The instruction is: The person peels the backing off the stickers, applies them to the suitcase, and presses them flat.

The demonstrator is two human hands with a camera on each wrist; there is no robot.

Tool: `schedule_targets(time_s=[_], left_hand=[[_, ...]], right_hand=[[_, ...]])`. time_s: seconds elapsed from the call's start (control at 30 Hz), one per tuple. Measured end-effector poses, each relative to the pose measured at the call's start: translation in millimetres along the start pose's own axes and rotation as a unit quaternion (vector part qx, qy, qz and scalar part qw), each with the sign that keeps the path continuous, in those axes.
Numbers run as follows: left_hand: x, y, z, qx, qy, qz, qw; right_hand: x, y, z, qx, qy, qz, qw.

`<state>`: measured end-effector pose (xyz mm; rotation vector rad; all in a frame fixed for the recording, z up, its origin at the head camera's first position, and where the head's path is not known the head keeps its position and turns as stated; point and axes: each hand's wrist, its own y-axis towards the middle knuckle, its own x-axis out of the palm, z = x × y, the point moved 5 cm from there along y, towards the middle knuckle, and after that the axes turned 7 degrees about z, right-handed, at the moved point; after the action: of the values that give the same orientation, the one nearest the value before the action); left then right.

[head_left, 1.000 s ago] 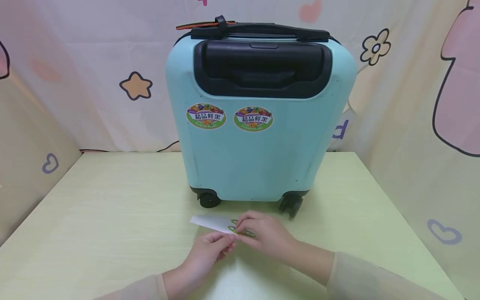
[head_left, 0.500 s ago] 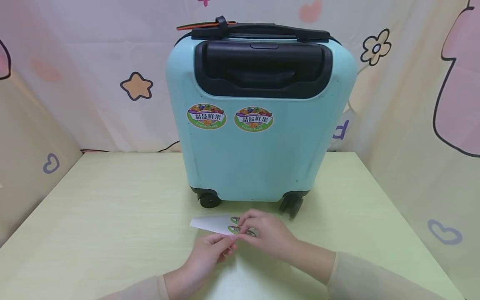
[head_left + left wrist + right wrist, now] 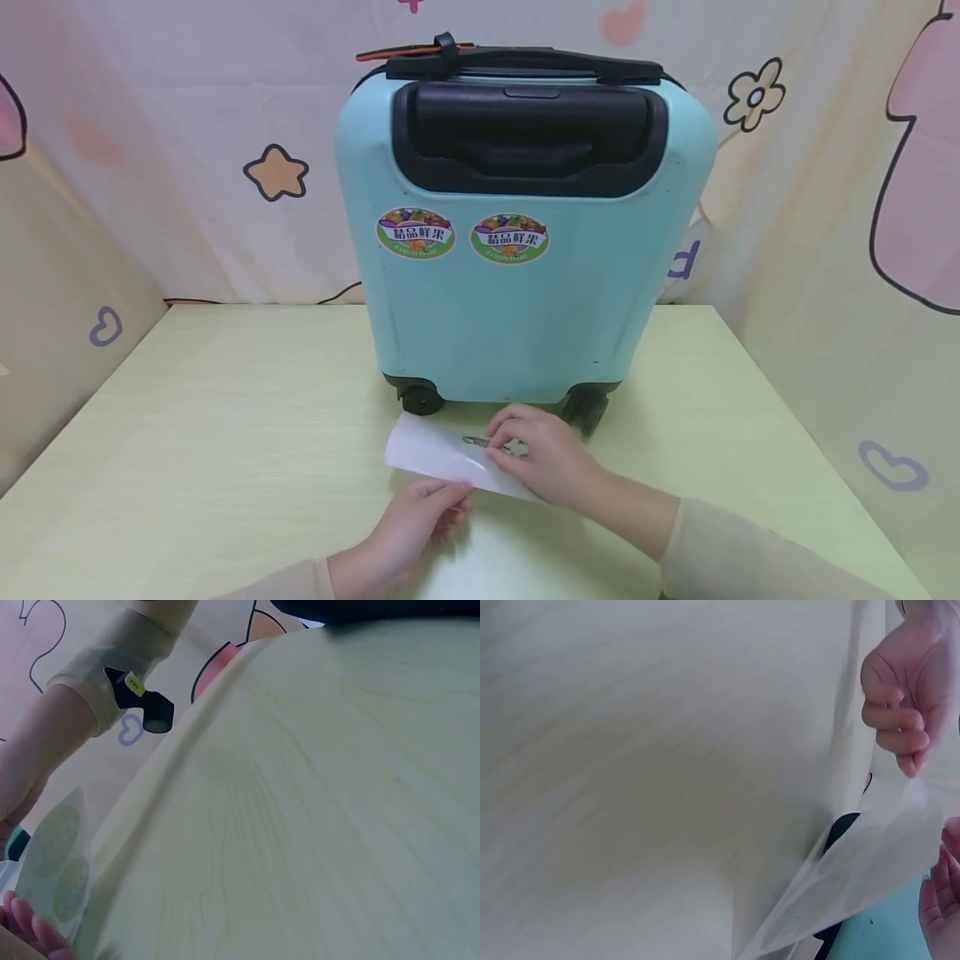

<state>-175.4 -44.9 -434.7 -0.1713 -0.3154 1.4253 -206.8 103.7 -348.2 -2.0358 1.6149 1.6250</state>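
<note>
My left hand pinches the near edge of a white sticker sheet just above the table, in front of the suitcase. At the sheet's right part, my right hand pinches a green-rimmed oval fruit sticker, partly covered by the fingers. How far it is off the backing cannot be told. The light-blue suitcase stands upright with two matching oval stickers, a left one and a right one, side by side on its face. From below, the right wrist view shows the sheet's translucent underside.
The suitcase rests on black wheels near the back of the pale table. Its black handle runs along the top. A printed curtain hangs behind the table and along both sides.
The sheet has tilted and swung, so more of its white surface shows at the left. My right hand has risen slightly and shifted right; my left hand has stayed nearly in place.
</note>
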Motion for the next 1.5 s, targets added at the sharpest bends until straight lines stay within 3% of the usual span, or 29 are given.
schedule_targets(time_s=[0.17,0.53,0.7,0.8,0.97,1.13,1.23,1.4,1.5], left_hand=[[-0.6,-1.4,-2.3,-0.027,-0.024,0.003,0.9993],[-3.5,-3.1,-5.1,-0.036,-0.045,0.0,0.9984],[-3.6,-5.4,-6.9,-0.043,-0.045,-0.006,0.998],[-0.5,-8.1,-9.1,-0.061,-0.042,-0.028,0.9969],[6.9,-13.1,-12.6,-0.098,-0.033,-0.069,0.9922],[8.4,-16.9,-9.7,-0.11,-0.001,-0.086,0.9902],[6.3,-16.6,2.0,-0.089,0.006,-0.084,0.9925],[-1.1,-11.6,30.3,-0.046,-0.021,-0.044,0.9978],[-2.6,-10.3,41.0,-0.036,-0.032,-0.026,0.9985]], right_hand=[[-7.7,2.2,2.9,-0.006,0.017,0.032,0.999],[-25.3,4.8,10.9,-0.013,0.054,0.108,0.993],[-29.1,4.5,12.4,0.017,0.061,0.097,0.993],[-28.0,3.3,10.9,0.026,0.069,0.083,0.994],[-25.4,1.9,7.8,0.007,0.071,0.074,0.995],[-25.3,2.2,0.9,-0.05,0.062,0.084,0.993],[-27.3,1.9,-6.6,-0.118,0.044,0.103,0.987],[-29.0,-0.6,-22.3,-0.267,-0.018,0.137,0.954],[-26.9,-3.6,-29.1,-0.329,-0.045,0.14,0.933]])
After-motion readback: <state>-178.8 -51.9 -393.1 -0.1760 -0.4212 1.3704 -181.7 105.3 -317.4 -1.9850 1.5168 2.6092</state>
